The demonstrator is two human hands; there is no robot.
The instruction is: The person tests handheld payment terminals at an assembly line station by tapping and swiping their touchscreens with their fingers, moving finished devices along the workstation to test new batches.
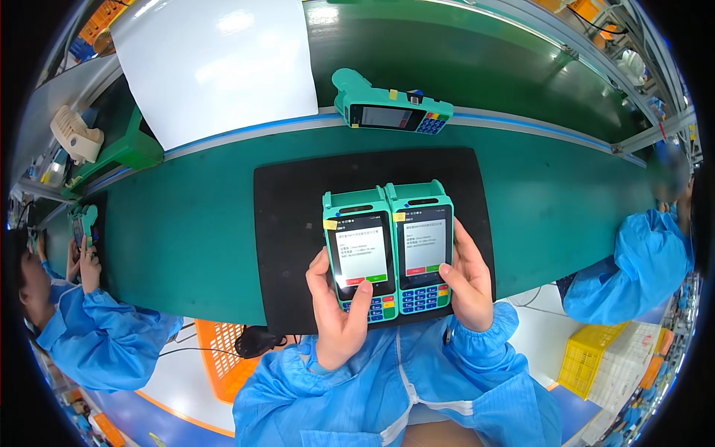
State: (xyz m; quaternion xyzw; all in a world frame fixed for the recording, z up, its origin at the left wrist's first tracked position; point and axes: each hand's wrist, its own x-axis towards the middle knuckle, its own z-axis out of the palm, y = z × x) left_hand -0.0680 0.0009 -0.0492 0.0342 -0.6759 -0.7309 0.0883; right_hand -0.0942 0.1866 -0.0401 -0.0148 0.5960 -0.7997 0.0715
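1. The green table (201, 238) spanned the view, bending toward the rim on both sides.
2. A white sheet (216, 67) hung at the back left, over the green back panel (447, 52).
3. A black mat (287, 216) lay on the table directly before the person.
4. A co-worker in blue (104, 339) was at the left; the hands there seemed to hold a green device, though the distorted edge left this uncertain. Another blue sleeve (629, 261) showed at the right.
5. An orange basket (216, 357) and a yellow basket (588, 357) stood below table level, left and right.
6. The left card machine (361, 253) and right card machine (421, 249) were held side by side above the mat, lit screens upward.
7. A third card machine (387, 118) rested on its side at the table's back edge, screen toward the person.
8. The left hand (339, 320) gripped the left machine's outer side, thumb over the lower screen.
9. The right hand (469, 287) gripped the right machine likewise, thumb by its green button.
10. Small yellow stickers (330, 224) marked the machines' upper left corners.
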